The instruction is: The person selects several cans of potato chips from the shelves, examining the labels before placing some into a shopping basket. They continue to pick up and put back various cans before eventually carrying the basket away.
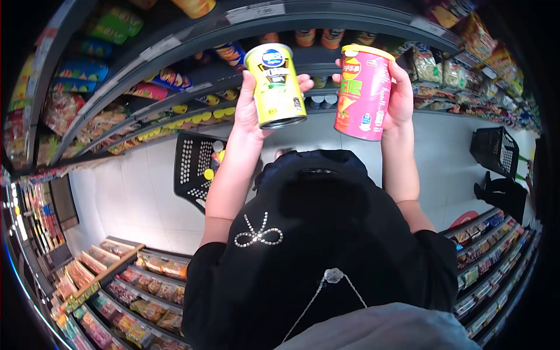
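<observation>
In my left hand is a yellow-green chip canister with a blue round logo, its dark base tipped toward me. The fingers wrap behind it, and their tips show at its right side. My right hand grips a pink chip canister with a yellow lid from its right side. Both canisters are held up side by side before the shelf, a gap between them. The back of each canister is hidden.
Dark shelves of snack packs and canisters curve ahead. A black shopping basket with some items stands on the floor at left. Another person is at far right near a second black basket. Lower shelves line the aisle behind.
</observation>
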### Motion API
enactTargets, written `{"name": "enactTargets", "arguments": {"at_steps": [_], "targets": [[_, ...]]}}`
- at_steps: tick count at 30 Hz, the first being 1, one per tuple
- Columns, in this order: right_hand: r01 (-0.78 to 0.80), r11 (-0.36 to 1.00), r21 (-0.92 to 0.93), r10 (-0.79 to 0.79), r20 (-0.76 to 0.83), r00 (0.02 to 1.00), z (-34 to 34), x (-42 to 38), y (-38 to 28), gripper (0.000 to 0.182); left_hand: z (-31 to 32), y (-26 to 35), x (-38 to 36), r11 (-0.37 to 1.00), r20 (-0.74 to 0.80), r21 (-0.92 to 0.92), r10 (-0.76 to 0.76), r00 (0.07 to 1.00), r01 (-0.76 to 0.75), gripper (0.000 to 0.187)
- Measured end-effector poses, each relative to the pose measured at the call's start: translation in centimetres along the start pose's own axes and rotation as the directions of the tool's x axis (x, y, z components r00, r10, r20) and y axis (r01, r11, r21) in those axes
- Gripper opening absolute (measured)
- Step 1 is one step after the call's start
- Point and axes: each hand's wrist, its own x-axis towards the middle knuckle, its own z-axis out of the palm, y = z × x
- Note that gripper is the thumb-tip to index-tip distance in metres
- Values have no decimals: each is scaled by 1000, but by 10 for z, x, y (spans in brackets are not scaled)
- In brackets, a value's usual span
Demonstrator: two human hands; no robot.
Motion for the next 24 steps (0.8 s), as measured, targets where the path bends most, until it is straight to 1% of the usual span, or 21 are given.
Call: {"name": "enactTargets", "arguments": {"at_steps": [1,3,4,6,9,10,13,14,16,17,19,20,21,23,24], "targets": [[-40,999,26,40,21,999,2,6,5,58,3,4,-5,976,-43,219,29,999,-18,99],[-71,997,30,69,63,996,2,9,8,63,11,3,-11,936,10,350,22,1000,-24,99],[-86,995,44,82,74,994,4,12,11,65,9,7,-14,929,17,369,14,1000,-20,98],[-104,993,50,99,95,991,8,15,18,70,-3,11,-17,949,102,316,-15,995,-18,95],[-131,990,54,124,118,985,12,20,27,69,-11,17,-21,975,242,224,-68,968,12,92],[-131,990,60,125,94,988,12,22,29,69,-11,18,-21,981,289,192,-83,954,27,92],[-147,987,66,139,105,985,14,27,29,66,-1,14,-26,988,305,155,-36,952,-12,89],[-143,988,65,136,94,986,15,27,29,65,0,16,-28,985,301,174,-51,952,-2,92],[-129,990,62,125,71,990,17,30,30,62,0,14,-31,992,261,126,-32,965,-1,92],[-117,993,33,115,56,992,17,32,31,64,0,12,-32,995,242,103,-25,970,0,93],[-91,995,-27,92,25,995,15,34,35,68,-3,11,-33,998,257,56,-38,966,25,94],[-107,994,-15,107,76,991,14,35,36,65,-6,9,-33,999,265,29,-42,963,36,94],[-92,996,-4,92,75,993,12,37,38,63,-6,7,-34,999,272,2,-46,961,47,94],[-102,995,-23,104,93,990,7,38,40,61,-8,2,-33,999,276,20,-42,960,39,94],[-32,989,-147,33,8,999,10,38,44,60,-13,2,-33,998,284,32,-52,957,45,95]]}}
